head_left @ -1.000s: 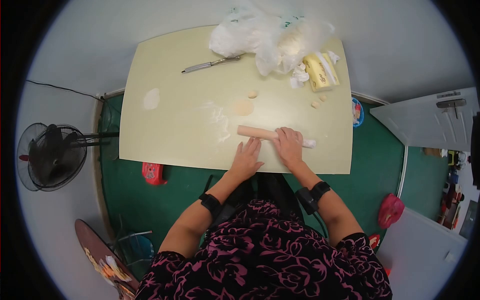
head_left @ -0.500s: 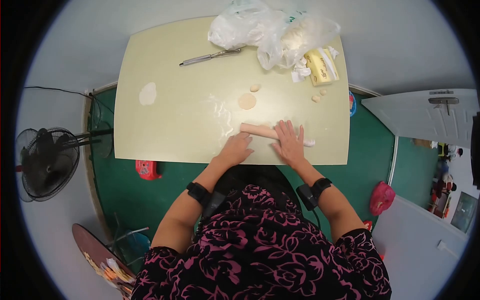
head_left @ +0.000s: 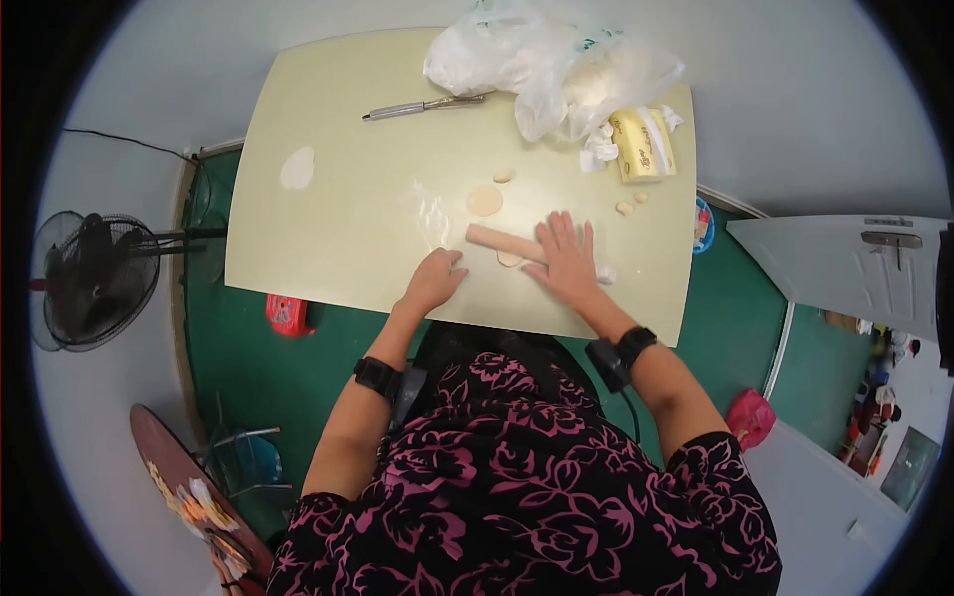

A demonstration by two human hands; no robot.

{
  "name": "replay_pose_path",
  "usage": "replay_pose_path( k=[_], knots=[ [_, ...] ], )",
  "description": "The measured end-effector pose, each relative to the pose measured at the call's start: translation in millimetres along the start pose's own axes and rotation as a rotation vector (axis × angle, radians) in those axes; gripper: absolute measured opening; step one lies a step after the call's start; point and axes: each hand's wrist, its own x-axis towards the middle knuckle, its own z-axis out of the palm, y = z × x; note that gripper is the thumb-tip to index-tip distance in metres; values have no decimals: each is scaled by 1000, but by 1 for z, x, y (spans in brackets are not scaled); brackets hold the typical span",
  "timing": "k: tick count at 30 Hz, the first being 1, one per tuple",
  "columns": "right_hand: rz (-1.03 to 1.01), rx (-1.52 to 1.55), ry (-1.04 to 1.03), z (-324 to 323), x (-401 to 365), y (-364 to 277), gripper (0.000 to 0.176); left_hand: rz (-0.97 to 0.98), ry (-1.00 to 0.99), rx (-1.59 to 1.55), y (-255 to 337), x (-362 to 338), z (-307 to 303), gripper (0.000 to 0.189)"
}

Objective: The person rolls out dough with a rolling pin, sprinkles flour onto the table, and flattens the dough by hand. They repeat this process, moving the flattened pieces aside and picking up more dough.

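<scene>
A wooden rolling pin (head_left: 502, 241) lies slantwise near the table's front edge. My right hand (head_left: 568, 260) rests flat on its right part, fingers stretched out. Under the pin, a dough round (head_left: 509, 259) shows partly at its lower edge. To the left of the pin is my left hand (head_left: 434, 280), its fingers curled together at the table; whatever is between them is too small to tell. Just beyond the pin lies a flat dough disc (head_left: 484, 201), with a small dough lump (head_left: 502, 177) behind it.
Plastic bags (head_left: 556, 74) and a yellow tissue pack (head_left: 643, 145) stand at the back right, near two dough lumps (head_left: 624, 208). A metal tool (head_left: 417, 107) lies at the back, a white dough sheet (head_left: 297, 169) at the left. A fan (head_left: 99, 281) stands left.
My left hand has come off the pin and moved left. The pin has shifted slightly away from the front edge, and the dough round now shows under it. The whole view has tilted a little.
</scene>
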Motion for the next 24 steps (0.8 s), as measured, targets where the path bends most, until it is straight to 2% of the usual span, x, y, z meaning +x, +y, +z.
replay_pose_path(
  k=[2,5,7,8,11,15,18,21,24],
  knots=[
    [-77,28,-29,-1,10,18,54,-39,63,-115,-1,4,12,40],
    [-49,119,-64,-1,8,25,44,-133,158,-268,7,18,36,43],
    [91,177,49,-9,3,30,44,-232,197,-268,27,29,43,44],
    [159,206,106,-12,1,35,44,-238,168,-216,39,32,44,39],
    [205,282,197,-10,-16,54,45,-69,218,0,54,47,58,32],
    [234,298,146,-11,-36,56,42,-154,228,48,56,51,61,26],
    [157,250,132,-8,-42,49,40,-302,263,-249,37,38,70,18],
    [126,274,123,-2,-39,39,39,-540,183,-927,44,0,76,16],
    [-16,291,108,2,-35,26,38,-314,438,-592,31,-12,84,15]
  ],
)
